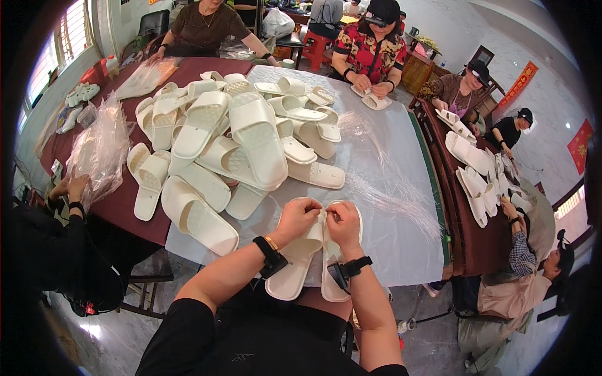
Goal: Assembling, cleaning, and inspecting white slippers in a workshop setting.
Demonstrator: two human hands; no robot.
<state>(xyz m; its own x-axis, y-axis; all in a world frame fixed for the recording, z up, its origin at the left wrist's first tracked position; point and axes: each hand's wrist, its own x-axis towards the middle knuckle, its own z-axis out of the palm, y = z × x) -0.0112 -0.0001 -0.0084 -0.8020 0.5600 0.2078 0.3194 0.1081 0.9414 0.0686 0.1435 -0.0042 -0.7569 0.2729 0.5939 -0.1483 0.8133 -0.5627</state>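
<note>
A pair of white slippers (pixel 293 266) lies right under my two grips at the near edge of the tabletop (pixel 401 150), side by side, their near ends toward my lap. My left grip (pixel 302 219) is over the far part of the left slipper, my right grip (pixel 343 224) over the far part of the right one. Both are narrow, fingertips drawn together above where the slippers' inner edges meet; I cannot tell what, if anything, is pinched between them. Each of my wrists wears a black device (pixel 271 258).

Just beyond, to the left and far, rises a heap of loose white slippers (pixel 257 135). To the right of it, clear thin strands (pixel 401 203) spread over the pale sheet. Farther left lie clear plastic bags (pixel 100 150), a co-worker's hand (pixel 76 188) on them. Across from me, another person (pixel 371 53) handles two slippers (pixel 377 101).
</note>
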